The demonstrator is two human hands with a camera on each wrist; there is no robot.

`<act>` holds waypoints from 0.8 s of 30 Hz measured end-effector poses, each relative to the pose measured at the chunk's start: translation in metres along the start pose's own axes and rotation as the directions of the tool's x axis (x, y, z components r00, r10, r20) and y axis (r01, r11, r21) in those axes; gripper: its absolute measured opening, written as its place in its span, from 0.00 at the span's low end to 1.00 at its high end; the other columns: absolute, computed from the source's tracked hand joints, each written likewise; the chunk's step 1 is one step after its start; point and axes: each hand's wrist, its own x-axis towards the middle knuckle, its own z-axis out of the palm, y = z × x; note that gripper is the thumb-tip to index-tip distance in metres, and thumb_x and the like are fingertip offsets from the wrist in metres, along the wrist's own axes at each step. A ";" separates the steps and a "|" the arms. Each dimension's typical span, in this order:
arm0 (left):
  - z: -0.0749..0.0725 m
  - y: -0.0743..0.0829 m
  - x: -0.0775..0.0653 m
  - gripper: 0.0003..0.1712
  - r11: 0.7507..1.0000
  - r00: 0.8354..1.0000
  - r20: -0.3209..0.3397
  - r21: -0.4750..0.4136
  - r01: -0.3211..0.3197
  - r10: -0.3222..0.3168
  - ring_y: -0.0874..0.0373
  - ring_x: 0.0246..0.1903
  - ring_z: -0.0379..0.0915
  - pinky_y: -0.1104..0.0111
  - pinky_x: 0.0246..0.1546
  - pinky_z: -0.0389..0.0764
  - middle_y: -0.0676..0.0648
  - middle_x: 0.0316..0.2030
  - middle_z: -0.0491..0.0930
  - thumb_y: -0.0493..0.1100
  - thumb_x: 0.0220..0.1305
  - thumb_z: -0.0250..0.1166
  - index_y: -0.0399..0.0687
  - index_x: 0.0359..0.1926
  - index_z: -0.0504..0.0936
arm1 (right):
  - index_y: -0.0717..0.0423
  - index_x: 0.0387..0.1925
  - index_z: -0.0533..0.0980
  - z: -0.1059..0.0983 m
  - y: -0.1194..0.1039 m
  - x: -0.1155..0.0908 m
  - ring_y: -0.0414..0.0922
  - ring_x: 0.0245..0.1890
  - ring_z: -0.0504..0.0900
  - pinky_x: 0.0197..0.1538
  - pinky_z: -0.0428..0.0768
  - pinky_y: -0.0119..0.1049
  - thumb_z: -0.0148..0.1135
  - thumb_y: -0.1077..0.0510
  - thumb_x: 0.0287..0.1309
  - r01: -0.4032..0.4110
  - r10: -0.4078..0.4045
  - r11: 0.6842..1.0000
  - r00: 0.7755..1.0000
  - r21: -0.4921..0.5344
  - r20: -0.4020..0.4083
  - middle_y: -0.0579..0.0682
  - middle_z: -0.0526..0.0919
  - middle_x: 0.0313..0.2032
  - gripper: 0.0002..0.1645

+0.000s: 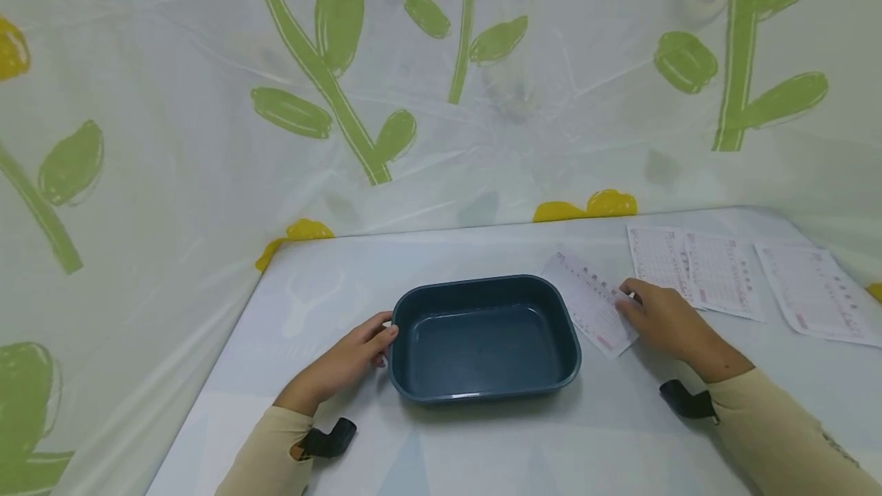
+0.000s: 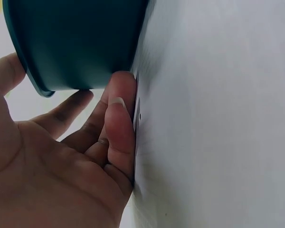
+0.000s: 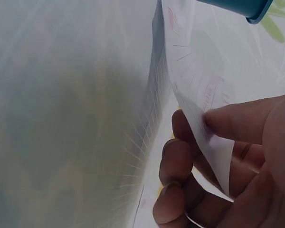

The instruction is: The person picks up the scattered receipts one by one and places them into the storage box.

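Note:
A dark teal plastic basin point(image 1: 482, 396) with rounded corners sits on the table, nothing inside it. At its left end is my left hand point(image 1: 364, 344), thumb at the rim and fingers against the outer wall. The left wrist view shows that hand point(image 2: 61, 147) low by the table, fingertips at the basin's point(image 2: 76, 42) wall and base. Right of the basin, my right hand point(image 1: 664, 318) pinches the edge of a printed paper sheet point(image 1: 589, 301). In the right wrist view the sheet point(image 3: 194, 95) bends up between thumb and fingers.
Two overlapping printed sheets point(image 1: 723, 270) lie behind my right hand, and more printed paper point(image 1: 816, 289) lies farther right. A white cloth with green and yellow plant prints point(image 1: 551, 136) hangs along the table's back edge. Black devices point(image 1: 689, 402) are strapped at both wrists.

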 end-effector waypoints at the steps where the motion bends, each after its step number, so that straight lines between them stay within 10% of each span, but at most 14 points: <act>1: 0.000 0.000 0.000 0.28 1.000 1.000 -0.001 0.001 -0.004 0.004 0.53 0.39 0.71 0.62 0.45 0.72 0.46 0.40 0.73 0.59 0.77 0.47 0.53 0.70 0.66 | 0.69 0.54 0.73 0.000 -0.001 0.000 0.46 0.33 0.77 0.33 0.75 0.34 0.57 0.58 0.69 0.002 -0.002 1.000 1.000 -0.003 -0.008 0.64 0.83 0.44 0.19; 24: -0.001 -0.002 0.003 0.30 0.999 0.999 -0.010 0.016 0.036 -0.036 0.54 0.41 0.71 0.63 0.46 0.71 0.47 0.41 0.75 0.63 0.75 0.48 0.56 0.70 0.65 | 0.68 0.57 0.68 -0.006 -0.015 -0.009 0.42 0.16 0.67 0.16 0.65 0.31 0.44 0.57 0.75 0.052 -0.034 0.996 0.969 0.066 -0.244 0.52 0.73 0.22 0.19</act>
